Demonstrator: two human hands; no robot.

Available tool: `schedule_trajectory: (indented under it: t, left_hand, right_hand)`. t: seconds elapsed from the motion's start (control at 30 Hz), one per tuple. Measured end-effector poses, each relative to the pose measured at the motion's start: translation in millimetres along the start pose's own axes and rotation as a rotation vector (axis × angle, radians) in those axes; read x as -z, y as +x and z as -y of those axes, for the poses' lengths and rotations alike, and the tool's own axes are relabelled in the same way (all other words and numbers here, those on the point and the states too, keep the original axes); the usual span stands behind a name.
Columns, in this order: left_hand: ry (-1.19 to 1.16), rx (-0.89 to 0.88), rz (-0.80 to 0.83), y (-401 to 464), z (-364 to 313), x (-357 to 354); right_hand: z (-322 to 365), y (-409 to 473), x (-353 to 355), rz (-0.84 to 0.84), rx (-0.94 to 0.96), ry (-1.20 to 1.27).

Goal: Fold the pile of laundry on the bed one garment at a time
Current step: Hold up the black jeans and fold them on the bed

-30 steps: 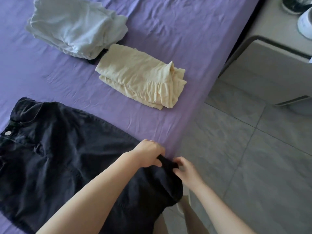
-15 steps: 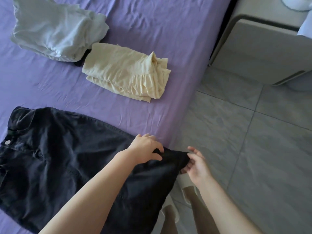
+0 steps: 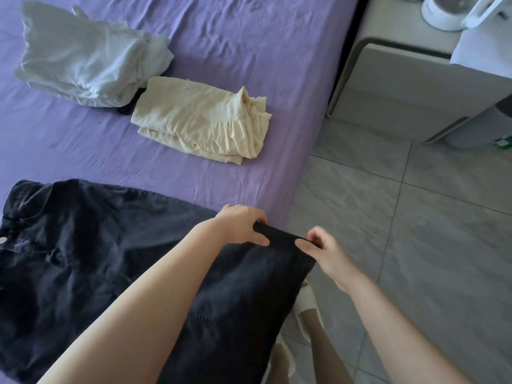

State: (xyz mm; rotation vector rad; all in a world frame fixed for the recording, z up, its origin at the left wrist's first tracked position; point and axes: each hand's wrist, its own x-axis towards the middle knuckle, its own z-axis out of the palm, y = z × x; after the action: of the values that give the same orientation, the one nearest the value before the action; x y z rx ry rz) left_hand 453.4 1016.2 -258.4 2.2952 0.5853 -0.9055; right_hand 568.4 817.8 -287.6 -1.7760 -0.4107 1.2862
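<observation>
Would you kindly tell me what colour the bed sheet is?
The bed sheet is plain purple, a lilac shade, seen best in the head view.

I've got open purple sheet [image 3: 235, 37] ahead and to the left of the folded cream garment [image 3: 202, 120], which sits touching the pale folded pile [image 3: 83, 65], while the nightstand [image 3: 415, 87] crowds the bed's right edge.

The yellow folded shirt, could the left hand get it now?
Probably not at once: the left hand is gripping the black garment. The yellow shirt lies uncovered on the purple sheet, with nothing between.
</observation>
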Motion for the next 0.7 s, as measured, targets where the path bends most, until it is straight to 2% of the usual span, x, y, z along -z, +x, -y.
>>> schedule_trajectory:
  t: [0.07,0.17,0.27,0.43,0.57,0.7]
  left_hand:
    - [0.066,0.019,0.057,3,0,3]
    - [-0.056,0.04,0.085,9,2,0]
    - [0.083,0.053,-0.067,13,-3,-14]
    - [0.336,0.05,-0.436,2,-4,-56]
    - [0.264,0.106,-0.567,-23,7,-90]
    - [0.066,0.271,-0.555,-53,18,-127]
  right_hand:
    - [1,0,-2,0.002,0.071,-0.191]
    - [-1,3,-1,-0.013,0.096,-0.328]
    - [-5,8,-2,0.05,0.034,-0.465]
    - [-2,11,-23,0.042,0.122,-0.987]
    - [3,3,-55,0.044,0.348,-1.235]
    - [9,-1,-102,0.146,0.529,-1.332]
